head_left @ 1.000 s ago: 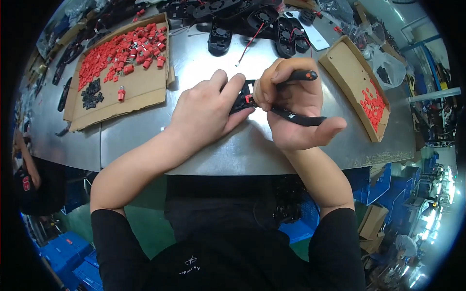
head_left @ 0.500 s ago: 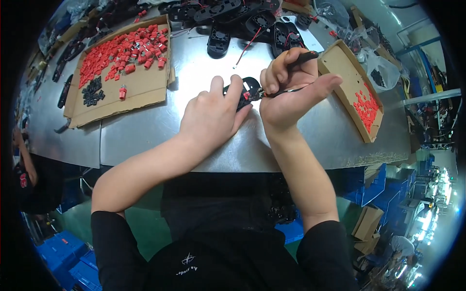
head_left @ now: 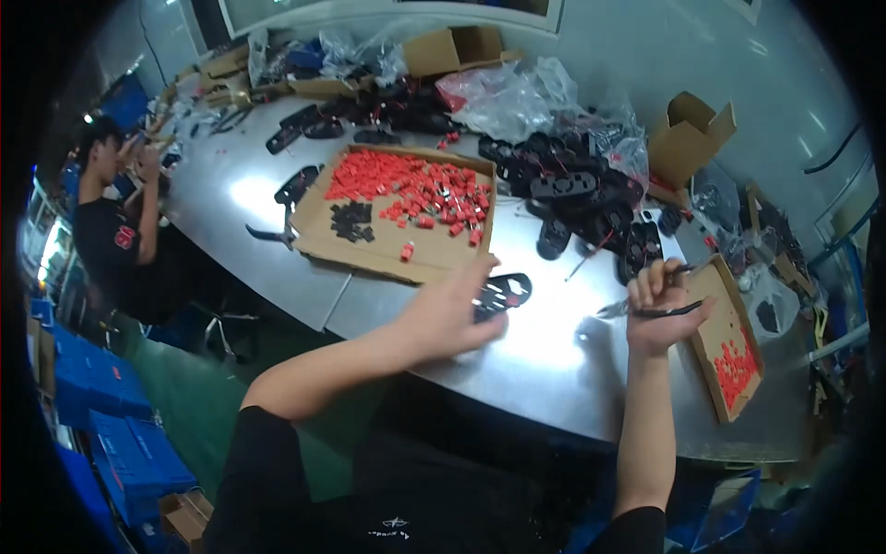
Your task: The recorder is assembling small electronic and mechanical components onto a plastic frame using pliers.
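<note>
My left hand is around the left end of a black plastic housing with pale cut-outs, over the metal table; its thumb is at the near edge and its fingers are slightly blurred. To the right, my right hand grips a pair of pliers with black handles. Their metal jaws point left toward the housing, apart from it. Beyond my left hand lies a shallow cardboard tray with many red parts and a small pile of black pieces.
Many black housings with thin wires are heaped at the back. A second cardboard tray with red bits stands at the right. Clear plastic bags and open boxes line the wall. Another person sits at the far left.
The view has swung up and left. My right hand has drawn away to the right with the pliers, leaving the housing by my left hand.
</note>
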Demonstrator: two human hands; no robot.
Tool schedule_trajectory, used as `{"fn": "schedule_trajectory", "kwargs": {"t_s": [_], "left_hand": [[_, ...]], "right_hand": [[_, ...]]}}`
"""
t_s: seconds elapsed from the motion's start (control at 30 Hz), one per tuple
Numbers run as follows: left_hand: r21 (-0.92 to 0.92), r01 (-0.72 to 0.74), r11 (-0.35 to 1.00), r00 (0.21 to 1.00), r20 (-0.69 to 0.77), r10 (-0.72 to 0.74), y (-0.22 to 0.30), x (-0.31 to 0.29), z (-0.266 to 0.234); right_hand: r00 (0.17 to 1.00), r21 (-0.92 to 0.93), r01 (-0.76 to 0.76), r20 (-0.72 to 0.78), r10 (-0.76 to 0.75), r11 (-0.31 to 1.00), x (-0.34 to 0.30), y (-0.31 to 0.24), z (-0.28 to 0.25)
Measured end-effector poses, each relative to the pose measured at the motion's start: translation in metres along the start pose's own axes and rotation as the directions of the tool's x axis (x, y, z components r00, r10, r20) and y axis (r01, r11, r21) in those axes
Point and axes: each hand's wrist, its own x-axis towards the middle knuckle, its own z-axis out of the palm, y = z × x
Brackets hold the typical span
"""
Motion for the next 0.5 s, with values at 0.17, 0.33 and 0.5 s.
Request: {"fn": "schedule_trajectory", "kwargs": {"t_s": [0.17, 0.33, 0.5], "left_hand": [[0.193, 0.287, 0.938, 0.943, -0.228, -0.242, -0.076, 0.066, -0.120], [0.592, 0.284, 0.754, 0.913, -0.407, -0.024, -0.206, 0.106, -0.207], [0.864, 0.038, 0.503, 0.794, -0.332, 0.510, -0.044, 0.138, -0.105]], "right_hand": [[0.850, 0.188, -0.345, -0.353, 0.391, 0.920, 0.008, 0.016, -0.031], [0.823, 0.283, -0.437, -0.256, 0.507, 0.853, 0.011, 0.025, -0.022], [0.805, 0.258, -0.472, -0.264, 0.532, 0.843, 0.013, 0.022, -0.052]]}}
